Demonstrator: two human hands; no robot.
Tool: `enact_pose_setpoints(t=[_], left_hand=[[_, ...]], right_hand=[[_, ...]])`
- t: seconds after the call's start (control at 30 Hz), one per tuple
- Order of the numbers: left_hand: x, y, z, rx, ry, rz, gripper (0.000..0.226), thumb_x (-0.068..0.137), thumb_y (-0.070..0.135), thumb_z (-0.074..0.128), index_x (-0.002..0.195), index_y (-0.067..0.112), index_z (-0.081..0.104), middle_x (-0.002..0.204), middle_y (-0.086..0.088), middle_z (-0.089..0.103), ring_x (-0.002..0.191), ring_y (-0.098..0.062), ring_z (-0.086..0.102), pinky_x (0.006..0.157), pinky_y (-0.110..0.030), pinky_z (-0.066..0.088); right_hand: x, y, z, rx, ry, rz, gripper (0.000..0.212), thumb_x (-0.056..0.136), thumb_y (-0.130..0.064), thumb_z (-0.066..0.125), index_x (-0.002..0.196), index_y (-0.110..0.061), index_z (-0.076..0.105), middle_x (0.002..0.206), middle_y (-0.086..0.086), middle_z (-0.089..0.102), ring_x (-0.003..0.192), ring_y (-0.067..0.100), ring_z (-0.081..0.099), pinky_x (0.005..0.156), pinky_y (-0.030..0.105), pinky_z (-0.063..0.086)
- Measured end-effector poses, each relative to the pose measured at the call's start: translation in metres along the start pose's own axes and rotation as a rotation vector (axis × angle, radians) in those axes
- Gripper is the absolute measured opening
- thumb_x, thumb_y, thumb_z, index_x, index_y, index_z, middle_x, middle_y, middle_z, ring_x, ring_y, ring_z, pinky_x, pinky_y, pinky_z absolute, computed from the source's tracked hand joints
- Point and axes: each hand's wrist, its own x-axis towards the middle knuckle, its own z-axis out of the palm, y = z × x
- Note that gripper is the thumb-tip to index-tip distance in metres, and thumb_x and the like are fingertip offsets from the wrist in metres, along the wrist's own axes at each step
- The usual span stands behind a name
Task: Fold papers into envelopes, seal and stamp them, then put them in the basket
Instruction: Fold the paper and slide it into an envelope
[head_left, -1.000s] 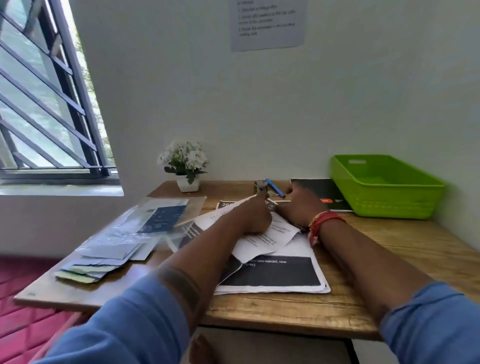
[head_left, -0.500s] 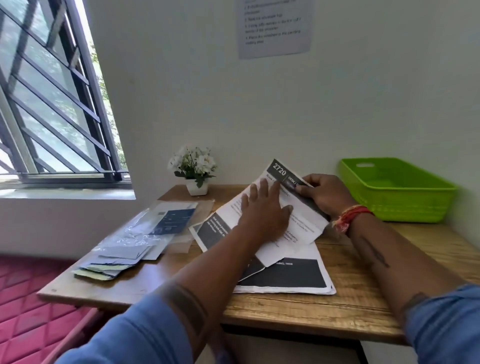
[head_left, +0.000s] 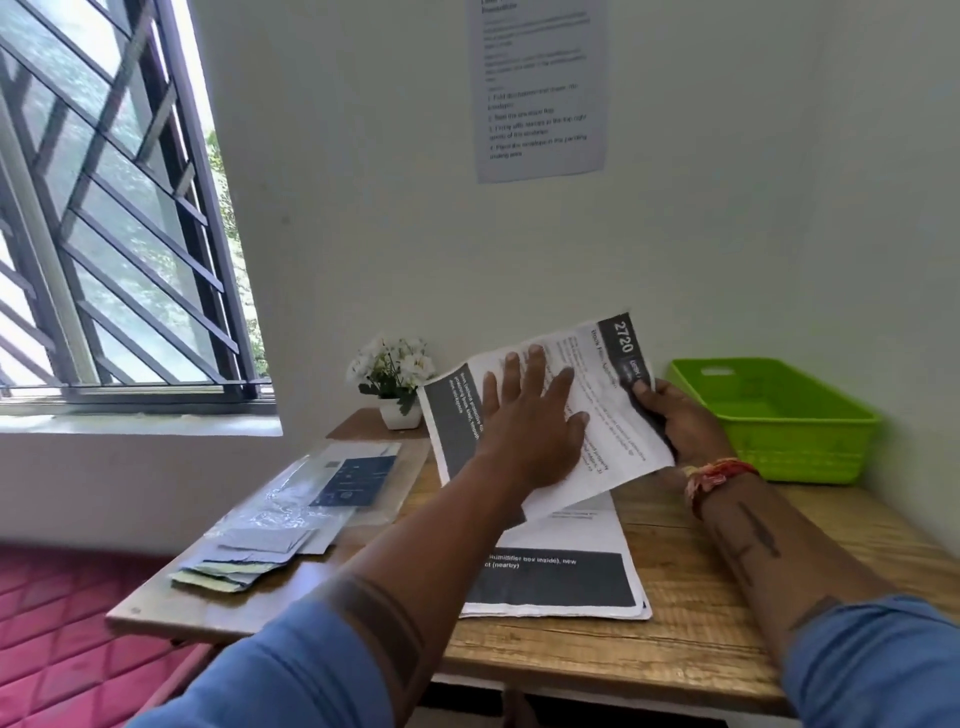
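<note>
Lifting one sheet (head_left: 597, 410) off the stack (head_left: 561, 582), tilted above the table (head_left: 675, 649). Right hand (head_left: 680, 426) pinches its right edge; left hand (head_left: 535, 426) lies flat, fingers spread, on its face. Basket (head_left: 769, 415) just beside, right. Folding step, barely begun. Next: crease the sheet squarely, probably against the table.

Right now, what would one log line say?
step: folding | left hand: flat on sheet | right hand: grips sheet edge | basket: no envelope visible
</note>
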Motion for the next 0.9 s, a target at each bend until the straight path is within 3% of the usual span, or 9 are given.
enact_pose_setpoints(t=[0.13, 0.23, 0.3, 0.47, 0.53, 0.6, 0.73, 0.8, 0.9], left_hand=[[0.000, -0.007, -0.002, 0.024, 0.009, 0.028, 0.058, 0.103, 0.044, 0.031, 0.159, 0.031, 0.021, 0.170, -0.004, -0.012, 0.154, -0.029, -0.020, 0.122, -0.056, -0.013], [-0.007, -0.019, 0.012, 0.023, -0.099, -0.004, 0.055, 0.104, 0.042, 0.031, 0.157, 0.032, 0.025, 0.170, -0.003, -0.009, 0.155, -0.029, -0.017, 0.122, -0.057, -0.012], [-0.012, -0.030, 0.027, 0.064, -0.208, -0.033, 0.054, 0.104, 0.043, 0.027, 0.157, 0.032, 0.025, 0.170, -0.004, -0.009, 0.155, -0.029, -0.015, 0.122, -0.058, -0.011], [-0.015, -0.050, 0.058, 0.004, -0.399, -0.070, 0.054, 0.106, 0.043, 0.025, 0.158, 0.031, 0.024, 0.171, -0.004, -0.003, 0.156, -0.030, -0.007, 0.123, -0.059, -0.001], [-0.011, -0.054, 0.060, -0.056, -0.440, -0.065, 0.053, 0.106, 0.041, 0.027, 0.157, 0.030, 0.029, 0.170, -0.004, 0.010, 0.156, -0.028, 0.009, 0.124, -0.055, 0.011], [-0.006, -0.056, 0.058, -0.135, -0.449, -0.064, 0.048, 0.105, 0.036, 0.031, 0.151, 0.029, 0.041, 0.164, -0.002, 0.030, 0.149, -0.027, 0.030, 0.120, -0.049, 0.026], [0.007, -0.065, 0.049, -0.233, -0.447, 0.006, 0.033, 0.099, 0.017, 0.045, 0.123, 0.011, 0.066, 0.131, -0.012, 0.064, 0.120, -0.030, 0.059, 0.098, -0.031, 0.044], [0.015, -0.076, 0.054, -0.301, -0.355, -0.017, 0.035, 0.088, 0.022, 0.045, 0.109, 0.014, 0.072, 0.117, -0.007, 0.070, 0.109, -0.026, 0.063, 0.095, -0.035, 0.048], [0.030, -0.108, 0.093, -0.489, -0.240, -0.108, 0.042, 0.077, 0.024, 0.047, 0.110, 0.031, 0.072, 0.115, 0.008, 0.072, 0.108, -0.015, 0.065, 0.097, -0.042, 0.052]], right_hand=[[-0.003, 0.014, 0.007, -0.109, 0.027, 0.082, 0.024, 0.092, -0.007, 0.066, 0.115, 0.001, 0.067, 0.105, 0.022, 0.073, 0.090, 0.034, 0.071, 0.087, 0.048, 0.059], [-0.010, 0.027, 0.019, -0.259, 0.069, 0.103, 0.006, 0.088, -0.001, 0.069, 0.094, -0.001, 0.071, 0.101, 0.026, 0.073, 0.089, 0.037, 0.070, 0.092, 0.054, 0.056], [-0.012, 0.035, 0.027, -0.420, 0.068, 0.098, 0.007, 0.088, 0.000, 0.070, 0.083, -0.006, 0.070, 0.097, 0.026, 0.073, 0.080, 0.032, 0.068, 0.087, 0.050, 0.057], [-0.007, 0.045, 0.030, -0.761, 0.025, 0.063, 0.006, 0.087, -0.016, 0.075, 0.089, -0.010, 0.075, 0.089, 0.015, 0.077, 0.071, 0.023, 0.071, 0.072, 0.033, 0.058], [-0.005, 0.045, 0.033, -0.846, 0.010, 0.003, 0.024, 0.091, -0.033, 0.070, 0.084, -0.011, 0.077, 0.089, 0.016, 0.076, 0.070, 0.023, 0.067, 0.068, 0.030, 0.051], [-0.005, 0.042, 0.039, -0.936, -0.018, -0.050, 0.041, 0.096, -0.045, 0.058, 0.085, -0.012, 0.079, 0.087, 0.010, 0.077, 0.074, 0.024, 0.068, 0.066, 0.029, 0.047], [-0.007, 0.044, 0.044, -0.957, -0.253, -0.019, 0.032, 0.102, -0.033, 0.054, 0.100, -0.013, 0.078, 0.095, -0.001, 0.078, 0.074, 0.010, 0.067, 0.061, 0.016, 0.049], [-0.002, 0.049, 0.041, -1.145, -0.309, -0.098, 0.020, 0.097, -0.028, 0.063, 0.100, -0.016, 0.078, 0.092, -0.006, 0.075, 0.072, 0.002, 0.063, 0.063, 0.009, 0.043], [0.004, 0.055, 0.040, -1.284, -0.324, -0.156, 0.012, 0.093, -0.027, 0.069, 0.099, -0.024, 0.079, 0.092, -0.015, 0.072, 0.082, -0.002, 0.063, 0.073, 0.012, 0.043]])
